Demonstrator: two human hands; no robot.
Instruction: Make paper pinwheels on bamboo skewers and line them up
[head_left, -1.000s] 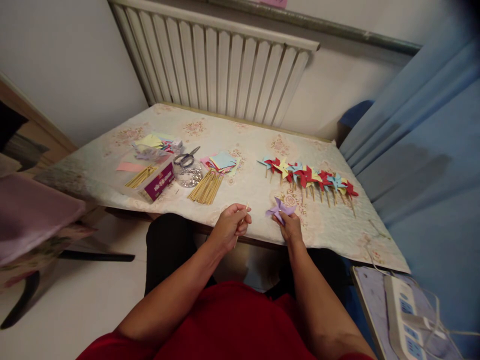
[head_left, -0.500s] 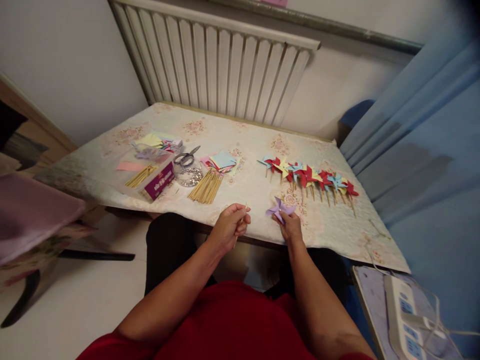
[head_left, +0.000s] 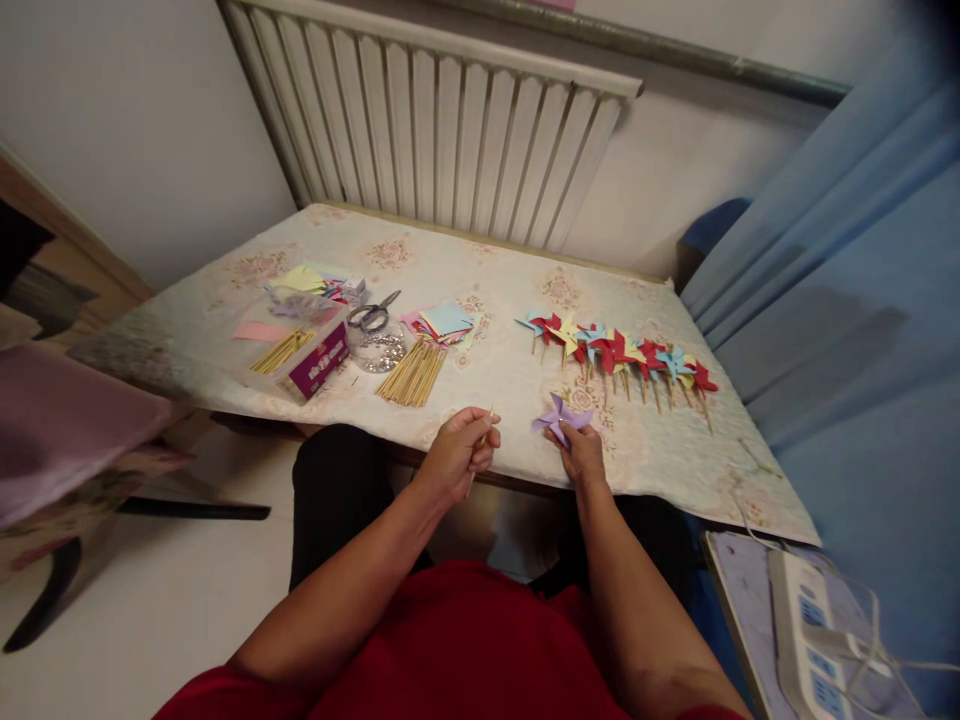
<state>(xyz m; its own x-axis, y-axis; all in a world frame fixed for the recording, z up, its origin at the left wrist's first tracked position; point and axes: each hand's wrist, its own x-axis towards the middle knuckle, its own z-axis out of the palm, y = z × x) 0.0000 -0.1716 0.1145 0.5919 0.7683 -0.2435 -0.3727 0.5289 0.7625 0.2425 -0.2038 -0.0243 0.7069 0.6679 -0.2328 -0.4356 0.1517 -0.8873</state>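
Note:
A thin wooden stick (head_left: 470, 484) runs through the closed fingers of my left hand (head_left: 463, 447); its tip pokes out past the thumb. My right hand (head_left: 581, 452) pinches a purple paper pinwheel (head_left: 557, 415) near its middle, at the table's front edge. The stick and the pinwheel are apart. Beyond my right hand lies a row of finished pinwheels (head_left: 611, 352) in red, yellow and blue, on sticks. Left of my left hand is a fan of wooden sticks (head_left: 412, 376), with a pile of coloured paper squares (head_left: 448, 320) just behind it.
A clear round dish of shiny pins (head_left: 379, 352) has scissors (head_left: 373, 315) across its rim. Beside it stands a purple-labelled box (head_left: 319, 365) with more sticks. The table (head_left: 495, 290) has a flowered cloth. A power strip (head_left: 810, 635) with cables lies at lower right.

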